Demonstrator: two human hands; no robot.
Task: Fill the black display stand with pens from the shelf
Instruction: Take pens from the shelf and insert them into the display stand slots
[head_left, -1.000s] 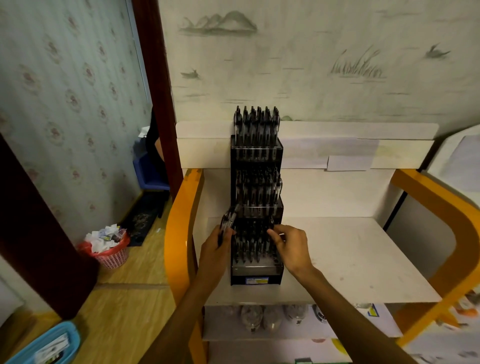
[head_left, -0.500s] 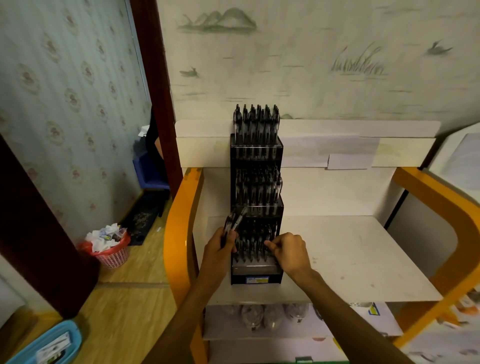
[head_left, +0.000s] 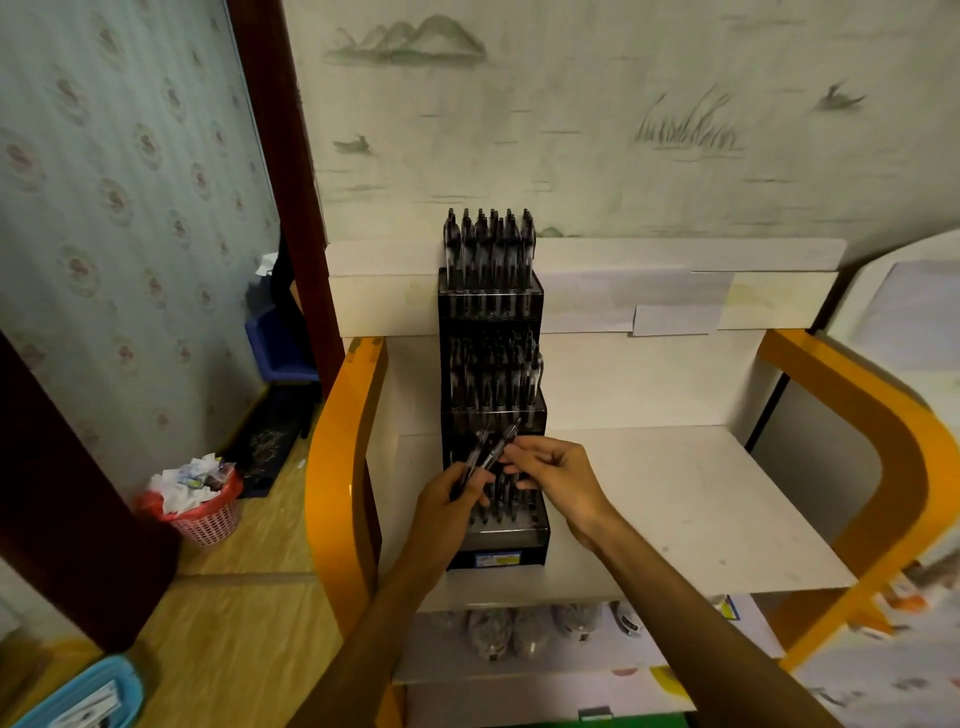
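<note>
Hands hide the stand's (head_left: 491, 312) lowest tier — left hand (head_left: 451, 501) grips pens (head_left: 491, 449), right hand (head_left: 558, 475) pinches one.

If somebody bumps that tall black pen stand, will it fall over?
Maybe. The tall black tiered display stand is narrow for its height, so a shove near the top could probably tip it. The rows of black pens fill its upper tiers, likely making it top-heavy. Its back seems close to the white shelf panel, which may stop a backward fall.
</note>
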